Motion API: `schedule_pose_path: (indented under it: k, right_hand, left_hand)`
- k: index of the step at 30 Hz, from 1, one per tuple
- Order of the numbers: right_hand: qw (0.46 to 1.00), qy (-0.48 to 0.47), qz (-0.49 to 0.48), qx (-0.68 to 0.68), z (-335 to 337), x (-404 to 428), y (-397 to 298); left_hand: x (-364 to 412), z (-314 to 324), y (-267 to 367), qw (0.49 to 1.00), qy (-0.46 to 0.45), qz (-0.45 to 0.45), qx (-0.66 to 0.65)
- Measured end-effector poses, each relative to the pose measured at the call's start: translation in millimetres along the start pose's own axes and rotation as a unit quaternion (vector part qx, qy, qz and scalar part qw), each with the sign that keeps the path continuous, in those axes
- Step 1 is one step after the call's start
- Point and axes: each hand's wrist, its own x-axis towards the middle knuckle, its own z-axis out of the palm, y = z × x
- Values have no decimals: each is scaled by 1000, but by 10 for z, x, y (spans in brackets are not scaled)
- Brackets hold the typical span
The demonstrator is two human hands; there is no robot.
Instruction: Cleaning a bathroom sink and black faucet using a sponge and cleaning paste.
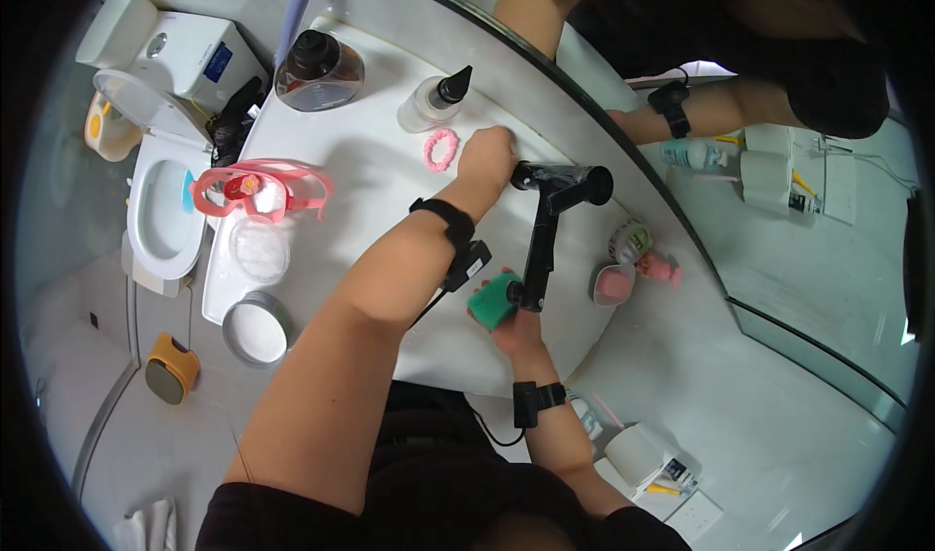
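A black faucet [539,237] stands over the white sink counter [365,207], its spout reaching towards me. My right hand [520,332] holds a green sponge [491,302] from below, right at the spout's outlet. Whether water is running is hard to see. My left hand [488,158] is curled beside the end of the faucet body, and its fingers are mostly hidden, so a grip cannot be made out. Close to that hand lie a pink scrunchie-like ring [440,150] and a clear pump bottle [422,105] with a black top.
A dark-capped bottle [320,72], a pink headband [307,185], a clear round container [260,250] and an open round tin [256,330] line the counter's left side. Right of the faucet are a pink-filled cup [613,286] and small jar [630,240]. A mirror [789,207] borders the counter; a toilet [168,196] stands left.
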Motion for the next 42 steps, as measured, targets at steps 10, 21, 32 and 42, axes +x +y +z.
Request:
schedule_pose_path:
  k: [10, 21, 32, 42]
  right_hand:
    - [996, 57, 23, 63, -174, -176, 153]
    - [998, 55, 5, 41, -194, -220, 140]
    - [993, 110, -3, 31, -258, -337, 155]
    - [998, 30, 17, 47, 94, -191, 254]
  left_hand:
    - [185, 102, 101, 996, -11, 16, 88]
    - [364, 300, -33, 999, -8, 13, 34]
    - [263, 153, 202, 994, 3, -94, 59]
    - [630, 72, -471, 995, 28, -14, 96]
